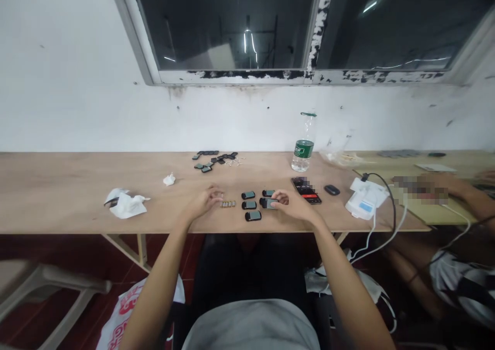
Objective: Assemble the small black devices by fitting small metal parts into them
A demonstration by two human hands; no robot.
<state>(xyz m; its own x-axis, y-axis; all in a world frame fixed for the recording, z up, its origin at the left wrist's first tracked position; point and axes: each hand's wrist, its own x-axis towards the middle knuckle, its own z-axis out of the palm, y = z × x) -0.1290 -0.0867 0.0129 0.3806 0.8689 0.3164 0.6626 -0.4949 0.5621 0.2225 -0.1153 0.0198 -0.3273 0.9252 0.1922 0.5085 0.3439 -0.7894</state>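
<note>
Several small dark modules with teal faces [248, 195] lie in a cluster at the front middle of the wooden table [69, 185]. My right hand [292, 204] pinches one such module [268, 203] at the right of the cluster. My left hand [204, 200] rests on the table with its fingers curled, its fingertips just left of a short row of tiny metal parts [228, 203]. What the left fingers hold, if anything, is hidden.
More dark parts [213, 161] lie at the back. Crumpled white tissues [126, 203] sit left. A water bottle [303, 144], a phone [306, 189], a dark oval object [331, 189], a white charger with cables [365, 199] stand right. Another person's arm [460, 187] is at far right.
</note>
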